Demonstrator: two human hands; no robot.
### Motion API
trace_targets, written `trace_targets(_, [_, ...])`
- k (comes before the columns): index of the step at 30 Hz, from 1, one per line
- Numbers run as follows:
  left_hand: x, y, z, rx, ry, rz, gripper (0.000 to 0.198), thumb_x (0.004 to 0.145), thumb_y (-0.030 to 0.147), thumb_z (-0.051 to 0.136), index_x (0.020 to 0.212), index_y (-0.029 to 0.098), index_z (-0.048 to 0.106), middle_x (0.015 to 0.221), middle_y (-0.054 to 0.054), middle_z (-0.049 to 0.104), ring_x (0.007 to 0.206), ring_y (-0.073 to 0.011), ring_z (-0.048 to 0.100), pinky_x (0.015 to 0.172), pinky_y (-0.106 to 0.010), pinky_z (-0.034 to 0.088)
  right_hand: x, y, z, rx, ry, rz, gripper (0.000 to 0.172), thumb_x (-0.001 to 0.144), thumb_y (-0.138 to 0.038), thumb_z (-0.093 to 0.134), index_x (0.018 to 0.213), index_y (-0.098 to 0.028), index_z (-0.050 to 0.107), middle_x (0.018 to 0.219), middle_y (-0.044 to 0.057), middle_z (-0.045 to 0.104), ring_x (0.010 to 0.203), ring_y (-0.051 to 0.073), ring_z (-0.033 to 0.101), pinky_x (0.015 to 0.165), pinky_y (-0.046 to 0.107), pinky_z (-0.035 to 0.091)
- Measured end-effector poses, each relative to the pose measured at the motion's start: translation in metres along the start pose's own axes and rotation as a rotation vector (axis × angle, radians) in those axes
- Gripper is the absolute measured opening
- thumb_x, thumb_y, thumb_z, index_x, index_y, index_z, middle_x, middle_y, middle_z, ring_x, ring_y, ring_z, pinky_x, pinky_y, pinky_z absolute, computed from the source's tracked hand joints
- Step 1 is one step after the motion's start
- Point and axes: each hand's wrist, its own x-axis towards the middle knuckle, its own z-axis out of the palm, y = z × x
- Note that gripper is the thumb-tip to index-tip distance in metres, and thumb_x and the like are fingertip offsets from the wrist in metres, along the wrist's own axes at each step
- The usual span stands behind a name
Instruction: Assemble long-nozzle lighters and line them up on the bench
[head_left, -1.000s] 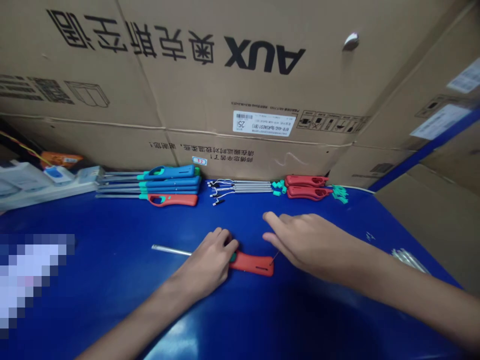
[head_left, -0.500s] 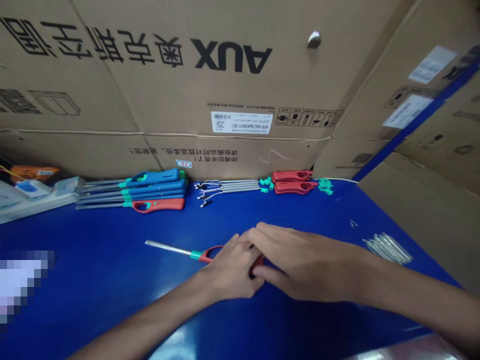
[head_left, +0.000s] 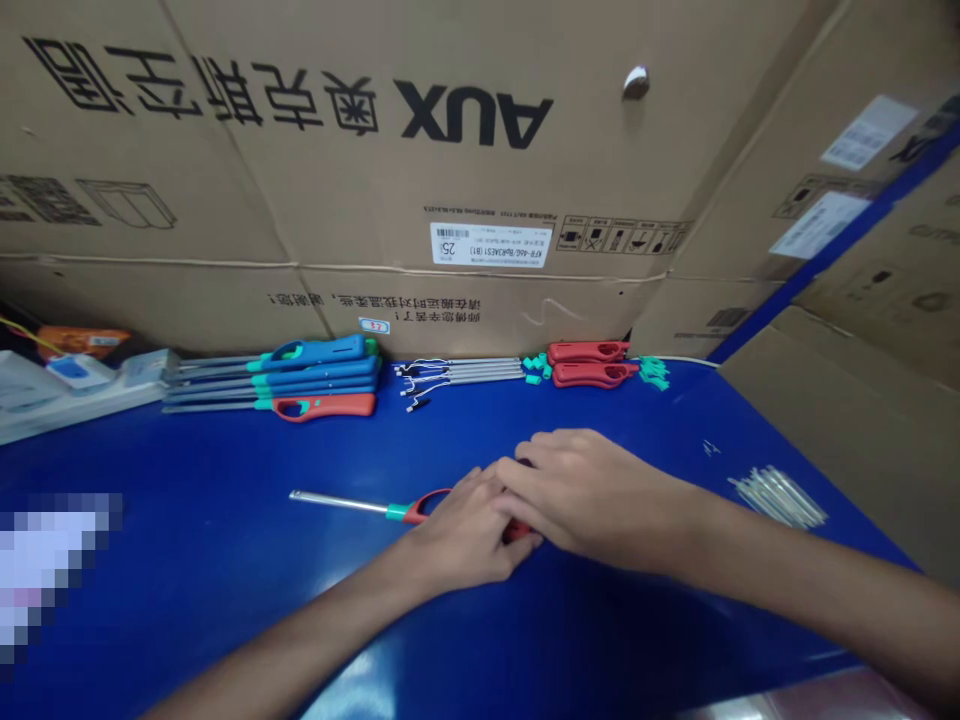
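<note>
Between my two hands lies a red long-nosed gas lighter (head_left: 418,511) with a green collar, its metal tube pointing left over the blue table. My left hand (head_left: 469,525) is wrapped over the lighter's handle and hides much of it. Against the handle's right end, my right hand (head_left: 592,495) presses with bent fingers, partly overlapping the left one. A bit of red handle shows between the hands. What exactly the right fingertips grip besides the handle is hidden.
Blue and red finished-looking lighters (head_left: 322,378) are stacked at the back left beside a power strip (head_left: 90,395). Metal tubes with wires (head_left: 484,370), green collars (head_left: 534,366), red handles (head_left: 589,374) and green triggers (head_left: 655,371) line the cardboard wall (head_left: 315,220). Clear slim tubes (head_left: 780,497) lie right.
My right hand has shifted slightly on the handle's end, its fingers rising and the thumb drawing in. The left hand keeps its hold, and the lighter has barely moved.
</note>
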Motion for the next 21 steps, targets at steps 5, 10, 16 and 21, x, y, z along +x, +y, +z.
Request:
trace_targets(5, [0.0, 0.001, -0.001, -0.038, 0.01, 0.003, 0.028, 0.082, 0.028, 0.056, 0.109, 0.02, 0.057, 0.11, -0.008, 0.063, 0.104, -0.0262, 0.059, 0.089, -0.041, 0.051, -0.003, 0.0, -0.001, 0.087, 0.002, 0.007, 0.01, 0.088, -0.011, 0.048, 0.097, -0.016, 0.051, 0.082, 0.004, 0.063, 0.07, 0.016, 0.054, 0.061, 0.028, 0.036])
trace_targets(10, [0.0, -0.003, 0.002, 0.006, 0.015, 0.003, 0.026, 0.08, 0.028, 0.057, 0.104, 0.019, 0.057, 0.106, -0.009, 0.063, 0.101, -0.0269, 0.058, 0.089, -0.043, 0.05, -0.008, -0.005, -0.007, 0.106, -0.027, 0.037, 0.015, 0.079, -0.009, 0.053, 0.093, -0.017, 0.052, 0.092, 0.007, 0.061, 0.078, 0.018, 0.053, 0.063, 0.028, 0.036])
trace_targets(16, [0.002, 0.0, -0.004, -0.001, -0.005, 0.006, 0.018, 0.082, 0.029, 0.057, 0.097, 0.02, 0.057, 0.104, -0.007, 0.062, 0.099, -0.0253, 0.059, 0.091, -0.043, 0.049, -0.012, -0.003, -0.008, 0.081, -0.034, 0.014, 0.017, 0.087, -0.006, 0.044, 0.098, -0.017, 0.051, 0.084, 0.004, 0.058, 0.069, 0.016, 0.05, 0.06, 0.028, 0.033])
trace_targets(21, [0.002, 0.001, -0.005, 0.013, -0.031, -0.001, 0.022, 0.083, 0.031, 0.056, 0.101, 0.018, 0.056, 0.108, -0.009, 0.061, 0.101, -0.0263, 0.058, 0.092, -0.044, 0.048, -0.011, -0.004, -0.009, 0.073, -0.031, 0.027, 0.016, 0.083, -0.006, 0.048, 0.095, -0.017, 0.052, 0.094, 0.007, 0.058, 0.078, 0.017, 0.052, 0.064, 0.029, 0.036])
